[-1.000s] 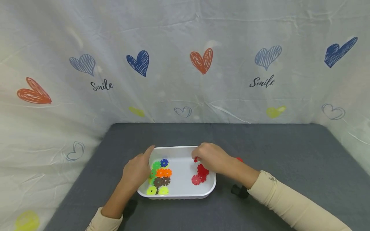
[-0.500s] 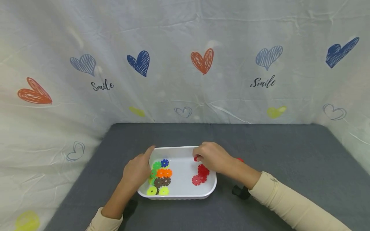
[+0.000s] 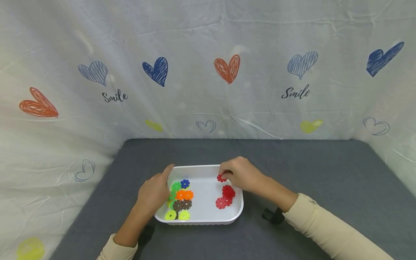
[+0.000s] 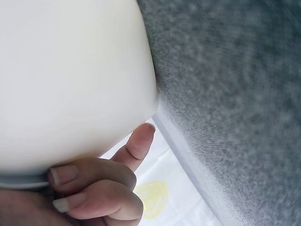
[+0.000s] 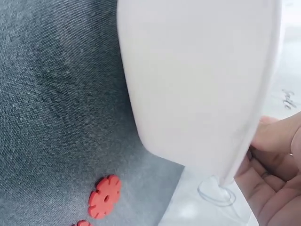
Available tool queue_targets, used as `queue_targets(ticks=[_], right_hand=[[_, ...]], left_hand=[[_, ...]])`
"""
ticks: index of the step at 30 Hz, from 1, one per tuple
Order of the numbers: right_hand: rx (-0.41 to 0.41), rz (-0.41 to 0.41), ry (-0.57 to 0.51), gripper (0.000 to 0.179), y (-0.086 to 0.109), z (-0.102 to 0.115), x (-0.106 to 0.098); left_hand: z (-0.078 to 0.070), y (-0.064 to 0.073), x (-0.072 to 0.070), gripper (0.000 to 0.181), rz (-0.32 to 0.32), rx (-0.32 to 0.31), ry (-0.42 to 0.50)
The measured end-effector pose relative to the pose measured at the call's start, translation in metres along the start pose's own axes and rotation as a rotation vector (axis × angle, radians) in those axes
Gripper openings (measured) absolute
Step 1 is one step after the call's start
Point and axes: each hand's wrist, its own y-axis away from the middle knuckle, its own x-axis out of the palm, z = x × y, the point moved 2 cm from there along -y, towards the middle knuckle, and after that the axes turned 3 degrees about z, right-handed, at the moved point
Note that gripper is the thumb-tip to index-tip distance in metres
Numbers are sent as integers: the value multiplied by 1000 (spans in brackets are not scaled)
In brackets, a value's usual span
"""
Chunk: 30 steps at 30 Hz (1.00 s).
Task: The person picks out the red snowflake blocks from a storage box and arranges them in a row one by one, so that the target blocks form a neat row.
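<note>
A white tray [image 3: 208,221] sits on the table, with its left side gripped by my left hand [image 3: 154,193]; in the left wrist view curled fingers [image 4: 101,200] bear on the tray's outer wall [image 4: 70,84]. My right hand [image 3: 242,174] is over the tray's far right corner and pinches a red flower-shaped disc [image 3: 221,178]. Several red discs [image 3: 228,191] lie overlapping below that hand inside the tray. In the right wrist view the rim hides the fingertips of the right hand [image 5: 277,165].
At the tray's left lie a blue disc [image 3: 185,183] and several green, orange [image 3: 184,195], brown [image 3: 182,205] and yellow [image 3: 183,215] discs. Outside the tray, red discs [image 5: 105,197] rest on the grey table [image 5: 61,141]. A printed white sheet [image 3: 195,101] hangs behind.
My right hand has risen slightly and shifted right, so more of the red disc at its fingertips shows. The left hand stays on the tray.
</note>
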Motion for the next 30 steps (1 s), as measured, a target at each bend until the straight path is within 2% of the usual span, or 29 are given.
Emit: queue_targets(ticks=[13, 18, 30], right_hand=[[92, -50, -177, 16, 13, -21, -23], [157, -57, -257, 15, 21, -32, -31], [246, -74, -269, 11, 44, -55, -39]], left_hand=[[-1, 0, 1, 61, 2, -5, -3], [-1, 0, 1, 60, -6, 2, -5], [0, 0, 1, 62, -9, 5, -19]])
